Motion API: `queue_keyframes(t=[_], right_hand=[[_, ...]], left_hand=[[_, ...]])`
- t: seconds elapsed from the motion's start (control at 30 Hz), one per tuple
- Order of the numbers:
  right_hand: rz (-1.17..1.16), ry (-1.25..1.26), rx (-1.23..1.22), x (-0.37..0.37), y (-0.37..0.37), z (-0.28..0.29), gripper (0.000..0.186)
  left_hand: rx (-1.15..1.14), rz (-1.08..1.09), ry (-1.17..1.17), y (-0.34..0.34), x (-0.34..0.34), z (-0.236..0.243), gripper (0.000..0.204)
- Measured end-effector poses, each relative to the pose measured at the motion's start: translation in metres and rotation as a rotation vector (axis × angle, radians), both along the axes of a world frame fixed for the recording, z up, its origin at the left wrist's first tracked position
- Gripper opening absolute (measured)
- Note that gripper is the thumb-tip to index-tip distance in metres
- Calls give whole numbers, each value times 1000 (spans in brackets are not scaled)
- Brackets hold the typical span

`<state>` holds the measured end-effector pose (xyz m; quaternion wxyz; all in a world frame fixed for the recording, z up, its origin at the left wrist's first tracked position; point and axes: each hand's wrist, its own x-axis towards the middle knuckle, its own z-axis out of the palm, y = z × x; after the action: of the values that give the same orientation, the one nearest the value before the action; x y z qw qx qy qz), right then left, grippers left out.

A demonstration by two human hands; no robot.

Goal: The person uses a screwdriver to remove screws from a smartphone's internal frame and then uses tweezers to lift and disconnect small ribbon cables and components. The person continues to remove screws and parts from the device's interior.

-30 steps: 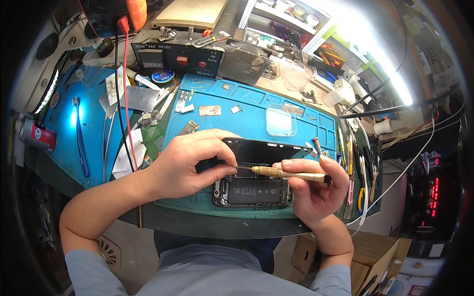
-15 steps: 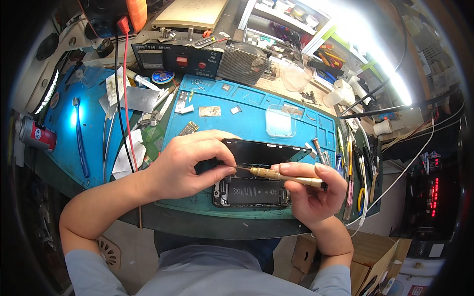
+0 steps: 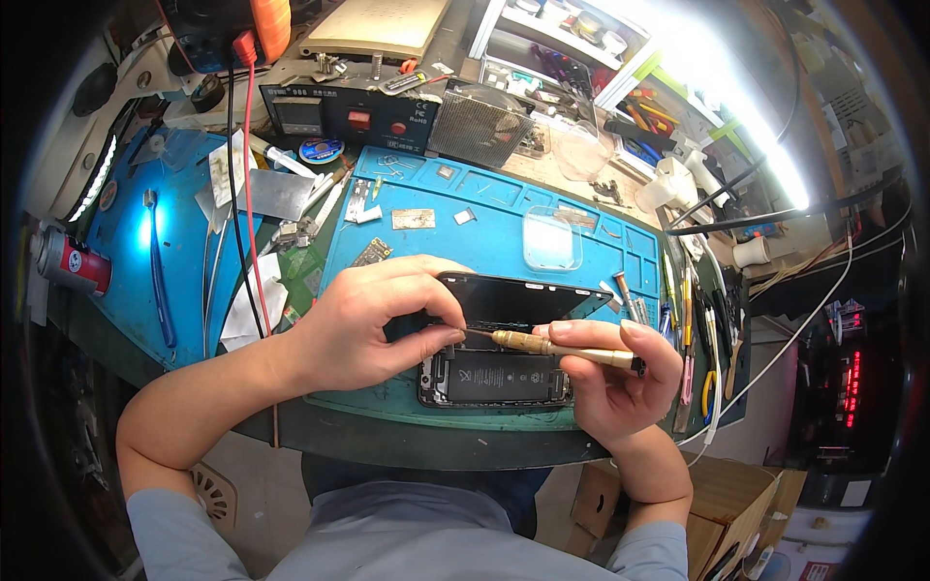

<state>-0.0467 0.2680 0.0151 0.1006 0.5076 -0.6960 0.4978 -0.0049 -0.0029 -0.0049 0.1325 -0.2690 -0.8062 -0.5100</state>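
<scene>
A gold-coloured precision screwdriver [image 3: 572,351] lies almost level in my right hand [image 3: 635,387], its dark end cap pointing right. Its thin shaft reaches left to my left hand [image 3: 383,324], where thumb and forefinger pinch at the tip; anything tiny between them is hidden. Below the tool rests an opened smartphone [image 3: 424,395] on the mat, with its black battery [image 3: 489,376] exposed. Its dark screen panel [image 3: 523,298] is raised along the far side, partly behind my fingers.
A blue repair mat [image 3: 465,252] carries a clear plastic box [image 3: 550,240], small metal plates and a circuit board [image 3: 372,252]. Tools [image 3: 686,320] line its right edge. Red and black cables [image 3: 249,194] hang at left, near a blue brush [image 3: 159,271]. A black bench unit [image 3: 349,118] stands behind.
Both hands keep nearly the same pose, with the screwdriver tip still at my left fingertips. The whole view has shifted very slightly.
</scene>
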Motion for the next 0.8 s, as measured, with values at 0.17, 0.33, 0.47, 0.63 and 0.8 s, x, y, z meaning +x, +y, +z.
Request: queue_keyframes(t=[0.17, 0.33, 0.47, 0.63, 0.8], right_hand=[[-5, 10, 8, 0, -1, 1, 53], [6, 1, -42, -1, -1, -2, 54], [23, 5, -126, -3, -3, -6, 56], [18, 3, -121, -3, -3, -6, 57], [21, 1, -130, -2, -3, -3, 59]], left_hand=[[-3, -14, -29, -1, 0, 1, 19], [1, -3, -13, 0, 0, 0, 19], [3, 3, -12, 1, 0, 1, 19], [-5, -1, -37, 0, -1, 0, 19], [-7, 1, -66, -1, 0, 2, 19]])
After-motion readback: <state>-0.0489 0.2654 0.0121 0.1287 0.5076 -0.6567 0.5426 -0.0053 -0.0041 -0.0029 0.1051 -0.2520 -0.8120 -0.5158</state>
